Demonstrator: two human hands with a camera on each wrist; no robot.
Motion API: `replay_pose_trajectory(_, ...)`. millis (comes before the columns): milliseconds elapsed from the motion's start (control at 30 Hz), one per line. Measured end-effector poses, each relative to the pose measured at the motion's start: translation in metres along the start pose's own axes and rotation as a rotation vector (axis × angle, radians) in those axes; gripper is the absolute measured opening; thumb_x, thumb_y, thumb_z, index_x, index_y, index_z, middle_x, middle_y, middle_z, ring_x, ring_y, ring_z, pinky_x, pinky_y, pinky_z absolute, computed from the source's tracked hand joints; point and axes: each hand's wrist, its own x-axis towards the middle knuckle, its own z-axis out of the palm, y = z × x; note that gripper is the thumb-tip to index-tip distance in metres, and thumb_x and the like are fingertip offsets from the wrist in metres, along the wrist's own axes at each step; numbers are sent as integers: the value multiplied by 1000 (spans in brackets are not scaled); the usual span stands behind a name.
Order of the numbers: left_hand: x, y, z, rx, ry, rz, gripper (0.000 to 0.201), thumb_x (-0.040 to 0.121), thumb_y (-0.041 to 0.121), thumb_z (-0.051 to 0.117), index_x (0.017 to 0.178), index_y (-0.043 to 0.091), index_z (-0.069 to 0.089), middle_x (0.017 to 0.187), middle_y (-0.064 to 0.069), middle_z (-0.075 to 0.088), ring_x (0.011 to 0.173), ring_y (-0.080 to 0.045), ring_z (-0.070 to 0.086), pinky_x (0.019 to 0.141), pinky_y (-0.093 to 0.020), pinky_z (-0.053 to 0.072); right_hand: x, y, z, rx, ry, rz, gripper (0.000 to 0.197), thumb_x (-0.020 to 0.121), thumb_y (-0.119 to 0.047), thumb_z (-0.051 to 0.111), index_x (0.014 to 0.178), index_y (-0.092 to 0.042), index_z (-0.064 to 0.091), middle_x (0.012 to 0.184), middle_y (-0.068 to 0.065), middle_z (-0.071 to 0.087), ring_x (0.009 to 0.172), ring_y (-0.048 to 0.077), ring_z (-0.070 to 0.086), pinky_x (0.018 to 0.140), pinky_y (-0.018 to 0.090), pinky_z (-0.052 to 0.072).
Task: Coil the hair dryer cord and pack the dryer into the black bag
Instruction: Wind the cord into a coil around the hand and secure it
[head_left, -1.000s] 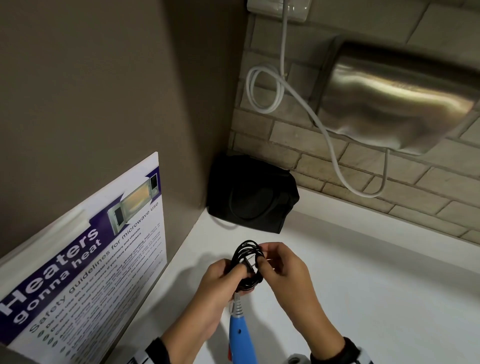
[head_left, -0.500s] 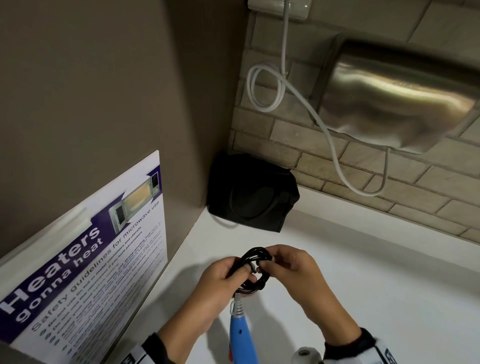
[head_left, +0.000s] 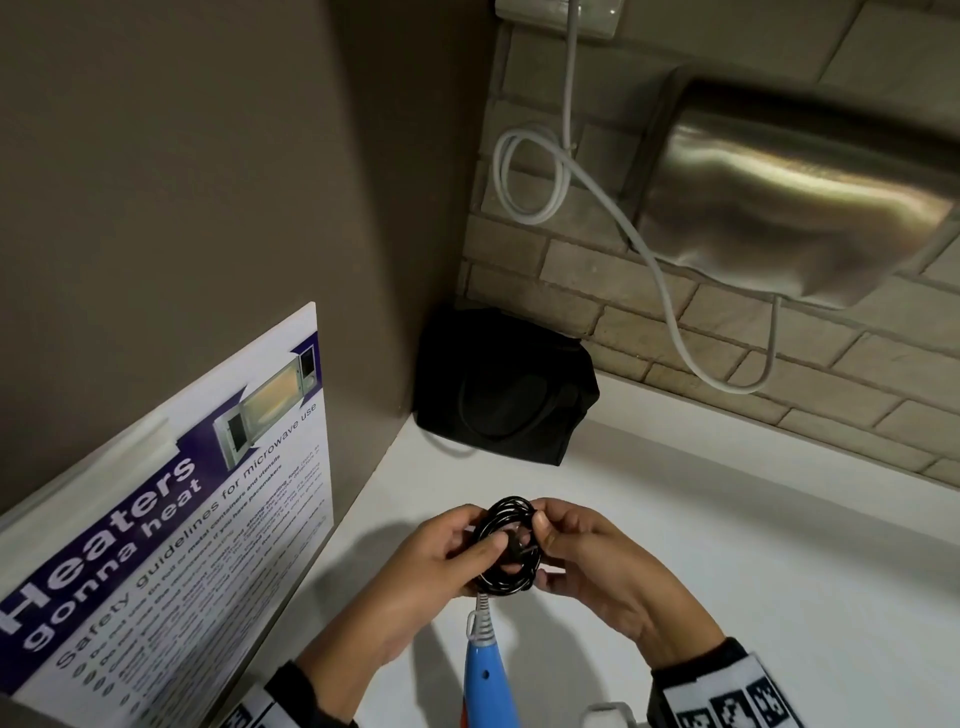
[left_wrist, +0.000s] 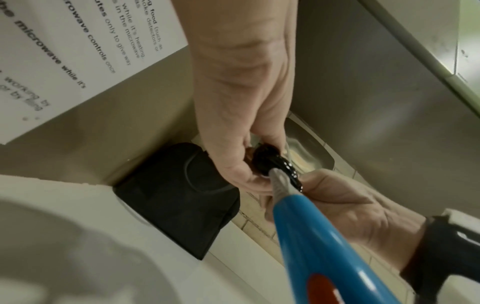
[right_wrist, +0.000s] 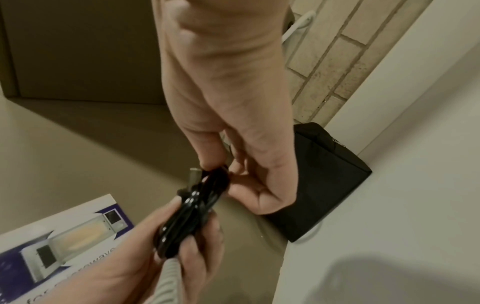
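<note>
Cord (head_left: 511, 545) coiled tight above counter, left hand (head_left: 441, 561) pinching coil, right hand (head_left: 587, 551) gripping its far side. Advice: tuck plug inside loops, keep pinch. Dryer (head_left: 488, 680) hangs below; bag (head_left: 504, 384) in corner.

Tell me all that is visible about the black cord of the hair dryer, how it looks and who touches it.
The black cord is glossy and wound into a small, tight coil of several loops, held above the white counter. The left hand grips one side and the right hand pinches the other. The plug seems to sit inside the ring. A ribbed grey sleeve joins it to the blue dryer handle hanging below.
</note>
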Motion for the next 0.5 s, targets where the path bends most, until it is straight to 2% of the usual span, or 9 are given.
replay_pose_trajectory(67, 1, 0, 0, -39, -21, -17, 22, 90, 20, 60, 110, 11, 66, 105, -12, 73, 101, -25, 69, 90, -38, 54, 1, 0, -1, 4, 30, -1, 14, 97, -16, 50, 92, -15, 63, 83, 4, 61, 77, 16, 54, 66, 26, 43)
replay_pose_trajectory(167, 1, -3, 1, -93, -50, -47, 24, 90, 14, 60, 113, 9, 64, 110, -14, 72, 105, -27, 68, 94, -39, 52, 3, 1, -2, -65, 98, -55, 12, 96, -21, 53, 101, -13, 60, 91, 9, 66, 79, 17, 60, 70, 28, 48)
replay_pose_trajectory(233, 1, -6, 2, -79, -79, -48, 30, 85, 6, 66, 114, 10, 63, 110, -12, 72, 105, -25, 67, 90, -32, 52, 2, 3, -3, -127, 150, -119, 15, 97, -23, 51, 107, -14, 59, 95, 12, 66, 80, 16, 64, 72, 29, 53)
replay_pose_trajectory(300, 3, -10, 1, -71, -58, -46, 34, 80, 0, 68, 112, 9, 61, 106, -10, 74, 101, -22, 68, 87, -29, 52, 0, 3, -3, -131, 162, -167, 20, 98, -29, 47, 110, -21, 61, 98, 9, 65, 85, 15, 66, 79, 32, 56)
replay_pose_trajectory(367, 5, -14, 1, -59, 9, -50, 28, 83, -2, 64, 110, 6, 61, 103, -9, 75, 99, -22, 69, 89, -29, 52, -5, 3, -2, -98, 109, -186, 25, 96, -35, 46, 114, -27, 61, 103, 8, 67, 95, 18, 66, 89, 38, 55)
replay_pose_trajectory(433, 7, -18, 2, -44, 68, -64, 23, 87, -1, 60, 110, 5, 62, 103, -9, 75, 100, -22, 70, 91, -30, 52, -8, 6, -2, -76, 51, -187, 30, 92, -32, 56, 121, -29, 58, 111, 12, 66, 105, 25, 65, 94, 42, 53)
replay_pose_trajectory(500, 9, -20, 4, -50, 89, -78, 22, 89, 0, 58, 109, 7, 63, 103, -9, 75, 101, -21, 69, 90, -31, 52, -8, 14, -3, -61, 45, -177, 43, 85, -22, 67, 126, -27, 54, 115, 19, 64, 108, 32, 64, 97, 43, 52)
